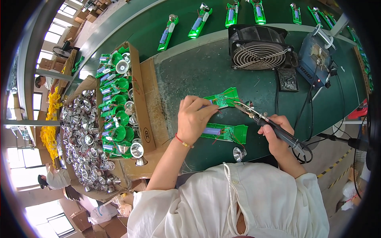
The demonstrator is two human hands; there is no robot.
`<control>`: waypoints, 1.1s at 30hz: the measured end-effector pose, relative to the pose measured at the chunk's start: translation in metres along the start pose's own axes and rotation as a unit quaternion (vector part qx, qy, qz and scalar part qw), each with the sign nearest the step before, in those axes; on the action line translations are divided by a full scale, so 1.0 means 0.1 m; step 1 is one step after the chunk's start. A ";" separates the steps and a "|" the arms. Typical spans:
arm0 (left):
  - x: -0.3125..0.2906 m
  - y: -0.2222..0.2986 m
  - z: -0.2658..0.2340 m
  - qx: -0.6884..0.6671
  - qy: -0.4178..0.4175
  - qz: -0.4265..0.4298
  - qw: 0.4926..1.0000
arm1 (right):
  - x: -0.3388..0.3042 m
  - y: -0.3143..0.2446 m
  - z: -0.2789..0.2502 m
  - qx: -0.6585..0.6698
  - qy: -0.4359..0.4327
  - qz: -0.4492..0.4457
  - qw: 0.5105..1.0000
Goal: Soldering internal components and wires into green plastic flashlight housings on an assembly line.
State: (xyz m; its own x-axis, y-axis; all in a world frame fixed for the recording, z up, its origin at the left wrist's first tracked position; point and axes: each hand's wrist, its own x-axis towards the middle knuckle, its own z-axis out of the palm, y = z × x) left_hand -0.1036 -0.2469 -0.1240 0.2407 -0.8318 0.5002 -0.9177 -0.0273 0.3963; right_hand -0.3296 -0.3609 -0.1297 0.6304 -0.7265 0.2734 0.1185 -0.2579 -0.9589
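My left hand [193,118] pinches a thin wire or solder strand and rests over a green plastic flashlight half [227,133] with a blue battery cell in it. A second green half with a circuit board [221,98] lies just beyond it. My right hand [276,135] grips a black-handled soldering iron [274,127], its metal tip pointing left at the circuit board near my left fingertips. A red string bracelet circles my left wrist.
A silver reflector cup [239,154] lies near the table edge. A cardboard box of green flashlight halves [119,99] stands at left, beside a box of silver reflectors [81,139]. Behind are a black fan [258,47], a blue soldering station [317,59] and a belt carrying green flashlights [198,23].
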 end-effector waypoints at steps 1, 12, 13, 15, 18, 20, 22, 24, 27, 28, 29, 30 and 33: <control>0.01 0.00 0.03 -0.013 -0.011 0.004 1.000 | 0.01 0.01 0.02 0.010 0.001 0.005 1.000; 0.08 0.10 0.12 -0.086 0.020 -0.173 0.981 | 0.14 0.07 0.15 -0.015 0.015 0.036 0.999; 0.10 0.12 0.10 -0.069 0.007 -0.179 0.981 | 0.15 0.07 0.18 0.003 0.027 0.055 0.998; 0.13 0.13 0.10 -0.051 -0.006 -0.186 0.981 | 0.19 0.02 0.21 0.021 0.029 0.079 0.996; 0.12 0.12 0.10 -0.044 -0.009 -0.196 0.980 | 0.22 0.04 0.23 0.057 0.034 0.116 0.991; 0.11 0.11 0.10 -0.050 0.001 -0.186 0.981 | 0.23 0.05 0.24 0.075 0.035 0.131 0.988; 0.13 0.11 0.10 -0.055 -0.005 -0.185 0.981 | 0.24 0.02 0.24 0.105 0.039 0.145 0.983; 0.15 0.11 0.09 -0.058 -0.010 -0.184 0.981 | 0.24 0.03 0.23 0.104 0.036 0.149 0.983; 0.15 0.10 0.08 -0.064 -0.019 -0.193 0.979 | 0.23 0.05 0.23 0.099 0.033 0.158 0.982; 0.15 0.10 0.08 -0.063 -0.021 -0.189 0.980 | 0.23 0.06 0.24 0.094 0.034 0.164 0.981; 0.15 0.10 0.08 -0.061 -0.023 -0.186 0.980 | 0.23 0.06 0.24 0.094 0.034 0.164 0.981; 0.15 0.09 0.08 -0.061 -0.024 -0.185 0.980 | 0.23 0.06 0.24 0.098 0.035 0.168 0.980; 0.15 0.07 0.08 -0.070 -0.027 -0.183 0.980 | 0.24 0.06 0.23 0.103 0.042 0.175 0.978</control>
State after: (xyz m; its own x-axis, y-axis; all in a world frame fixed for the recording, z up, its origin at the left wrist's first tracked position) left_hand -0.1090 -0.2634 -0.1198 0.5256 -0.8088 0.2638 -0.7190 -0.2566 0.6459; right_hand -0.2964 -0.3655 -0.1310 0.5962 -0.7991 -0.0774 0.0639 0.1433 -0.9876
